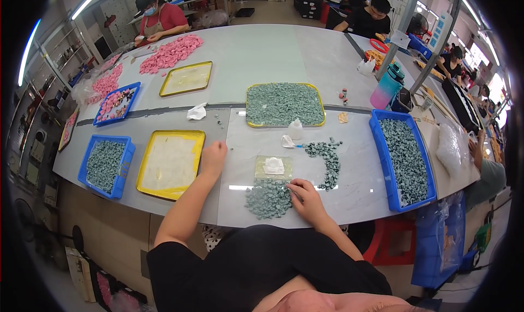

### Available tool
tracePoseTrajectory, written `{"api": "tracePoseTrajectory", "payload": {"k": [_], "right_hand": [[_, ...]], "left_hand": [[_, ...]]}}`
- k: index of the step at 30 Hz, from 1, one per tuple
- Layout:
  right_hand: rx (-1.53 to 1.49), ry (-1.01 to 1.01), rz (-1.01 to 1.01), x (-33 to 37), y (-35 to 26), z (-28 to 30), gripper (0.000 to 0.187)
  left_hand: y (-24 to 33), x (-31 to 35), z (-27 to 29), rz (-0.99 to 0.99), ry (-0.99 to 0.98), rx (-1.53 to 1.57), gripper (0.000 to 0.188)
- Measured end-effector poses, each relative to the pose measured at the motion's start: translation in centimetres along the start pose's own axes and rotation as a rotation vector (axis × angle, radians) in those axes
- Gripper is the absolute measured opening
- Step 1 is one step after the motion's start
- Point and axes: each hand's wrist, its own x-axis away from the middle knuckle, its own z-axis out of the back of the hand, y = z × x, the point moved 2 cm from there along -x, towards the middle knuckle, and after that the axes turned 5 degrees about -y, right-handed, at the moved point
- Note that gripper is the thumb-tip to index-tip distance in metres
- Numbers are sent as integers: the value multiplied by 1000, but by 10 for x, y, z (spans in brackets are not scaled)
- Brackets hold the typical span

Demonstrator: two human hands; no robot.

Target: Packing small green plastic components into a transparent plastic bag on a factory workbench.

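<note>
Right fingers (296, 186) at green pile (266, 199) edge; left fingers (219, 149) over open tabletop (238, 166); grips unclear.

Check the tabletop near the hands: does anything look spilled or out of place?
A few small grey-green pieces lie scattered beyond the left hand, near a crumpled white wad. They look stray because similar pieces are gathered in the pile by the right hand. I see no clear damage.

A pile of pink pieces (172, 54) lies near a co-worker in a red top (170, 19). A pink-and-turquoise bottle (387, 87) stands beside a dark container (403, 101), perhaps a small bin. A black fan (417, 24) shows between grey metal posts (405, 17).
</note>
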Motion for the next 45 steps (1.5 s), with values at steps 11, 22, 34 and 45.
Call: {"api": "tracePoseTrajectory", "payload": {"k": [11, 22, 34, 45], "right_hand": [[-26, -4, -30, -3, -6, -6, 23], [-8, 4, -17, -7, -4, -10, 23], [-71, -10, -54, -7, -4, -11, 23], [-9, 12, 0, -2, -2, -6, 20]], "left_hand": [[-7, -1, 17, 953, -156, 2586, 22], [-23, 2, 25, 1032, -382, 1883, 23], [15, 28, 30, 102, -405, -155, 32], [29, -14, 7, 209, -365, -119, 33]]}}
